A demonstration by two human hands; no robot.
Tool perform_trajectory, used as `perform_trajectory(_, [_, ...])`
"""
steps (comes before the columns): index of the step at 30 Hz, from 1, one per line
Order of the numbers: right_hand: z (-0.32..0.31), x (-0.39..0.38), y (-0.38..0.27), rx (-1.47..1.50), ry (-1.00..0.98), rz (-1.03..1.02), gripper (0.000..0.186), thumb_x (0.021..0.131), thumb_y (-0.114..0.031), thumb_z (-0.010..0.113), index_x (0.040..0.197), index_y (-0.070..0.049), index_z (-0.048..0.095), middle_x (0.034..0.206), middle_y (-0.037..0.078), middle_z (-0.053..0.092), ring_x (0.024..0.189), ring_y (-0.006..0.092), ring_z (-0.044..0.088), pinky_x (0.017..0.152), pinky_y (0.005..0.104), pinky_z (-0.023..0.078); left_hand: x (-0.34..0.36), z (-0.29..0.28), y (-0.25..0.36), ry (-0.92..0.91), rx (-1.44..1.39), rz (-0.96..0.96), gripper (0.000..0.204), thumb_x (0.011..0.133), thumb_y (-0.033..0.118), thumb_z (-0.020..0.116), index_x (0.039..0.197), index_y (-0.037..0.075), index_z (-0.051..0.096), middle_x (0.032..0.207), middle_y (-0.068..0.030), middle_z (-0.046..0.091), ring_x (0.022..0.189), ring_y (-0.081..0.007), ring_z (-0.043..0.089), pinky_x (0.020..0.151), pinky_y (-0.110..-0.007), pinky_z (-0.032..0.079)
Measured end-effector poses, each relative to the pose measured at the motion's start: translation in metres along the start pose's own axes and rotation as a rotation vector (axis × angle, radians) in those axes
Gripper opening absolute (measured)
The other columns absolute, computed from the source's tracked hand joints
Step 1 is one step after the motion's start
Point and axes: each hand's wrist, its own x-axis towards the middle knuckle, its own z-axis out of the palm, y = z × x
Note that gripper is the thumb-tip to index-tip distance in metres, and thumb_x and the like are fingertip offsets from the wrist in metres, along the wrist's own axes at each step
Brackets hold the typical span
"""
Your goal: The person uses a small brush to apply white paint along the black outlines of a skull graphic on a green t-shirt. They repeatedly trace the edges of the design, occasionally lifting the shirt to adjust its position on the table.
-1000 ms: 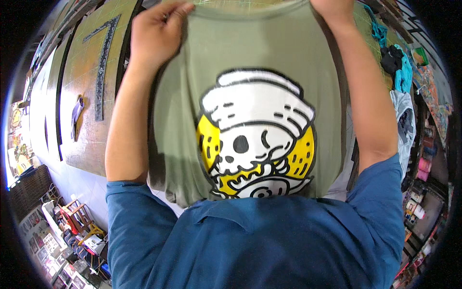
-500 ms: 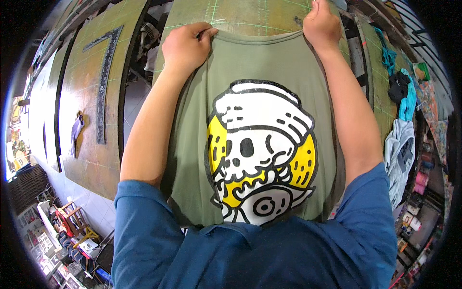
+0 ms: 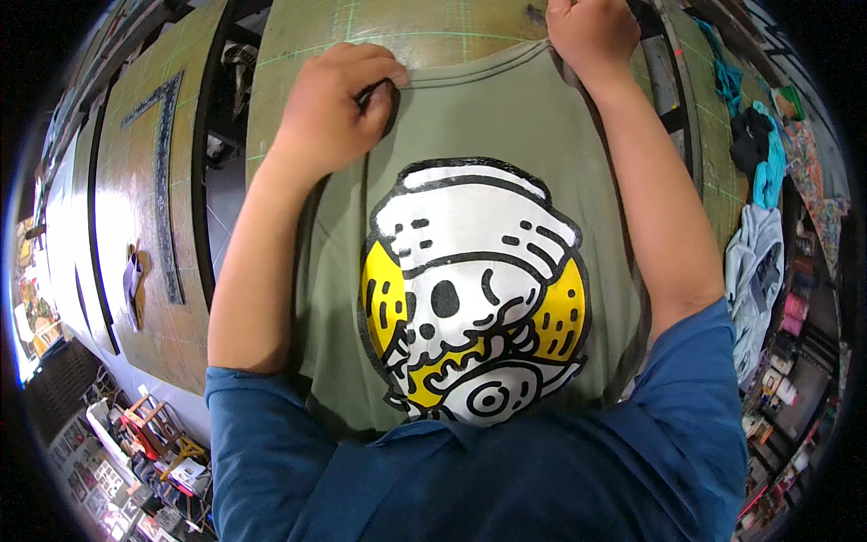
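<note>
An olive-green sleeveless shirt (image 3: 479, 126) is spread on a greenish work board, its neckline at the far side. Its front carries a large print (image 3: 474, 289) of a white skull in a cap over a yellow circle, outlined in black. At the neckline's left end, my left hand (image 3: 339, 104) pinches the shirt's shoulder cloth between thumb and fingers. My right hand (image 3: 591, 36) is closed at the right shoulder, partly cut off by the upper edge. The shirt's near hem is hidden by my blue-sleeved body.
Under the shirt lies the board (image 3: 298, 45) with thin green grid lines. Left of it, another board (image 3: 135, 199) bears a dark L-shaped mark and a small crumpled cloth (image 3: 133, 285). Cloths (image 3: 754, 262) in pale blue, turquoise and black hang at the right. A wooden chair (image 3: 153, 425) stands lower left.
The whole view has shifted a little, with the side boards now farther left. My right hand has drawn its end of the neckline slightly farther away, so the collar slants up to the right.
</note>
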Motion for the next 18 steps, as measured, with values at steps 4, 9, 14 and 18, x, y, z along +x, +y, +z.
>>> perform_trajectory(4, [-0.075,0.011,-0.020,0.465,-0.166,0.401,0.011,0.089,-0.012,0.058,0.089,-0.004,0.067,0.079,0.012,0.066,0.071,0.0254,0.063,0.063,0.0363,0.048,0.016,-0.005,0.001,-0.148,-0.143,-0.310,0.019,0.078,0.019,0.073,0.087,0.003,0.067,0.085,-0.0113,0.066,0.075,-0.0252,0.063,0.066,-0.032,0.049])
perform_trajectory(9, [-0.140,-0.048,-0.060,0.927,-0.334,0.892,0.019,0.095,-0.015,0.054,0.097,0.001,0.065,0.072,0.002,0.061,0.058,0.0065,0.052,0.051,0.0214,0.041,0.071,0.022,0.041,-0.408,-0.081,-0.500,0.018,0.082,0.017,0.073,0.090,0.003,0.065,0.080,-0.0048,0.061,0.073,-0.0132,0.056,0.065,-0.026,0.044])
perform_trajectory(14, [-0.156,-0.102,-0.070,0.848,-0.315,0.774,0.012,0.084,0.002,0.065,0.096,0.003,0.067,0.077,0.003,0.062,0.060,0.0060,0.052,0.052,0.0186,0.040,0.086,0.041,0.043,-0.383,-0.266,-0.370,0.023,0.078,0.011,0.076,0.068,0.002,0.057,0.066,-0.0001,0.055,0.062,-0.0086,0.050,0.055,-0.027,0.042])
perform_trajectory(18, [-0.154,-0.106,-0.066,0.560,-0.369,0.511,0.009,0.082,0.004,0.065,0.091,0.004,0.067,0.073,0.007,0.061,0.060,0.0084,0.054,0.052,0.0196,0.039,0.069,0.061,0.022,-0.308,-0.675,-0.490,0.017,0.083,0.007,0.070,0.076,0.002,0.056,0.063,0.0013,0.048,0.061,-0.0066,0.045,0.054,-0.024,0.038])
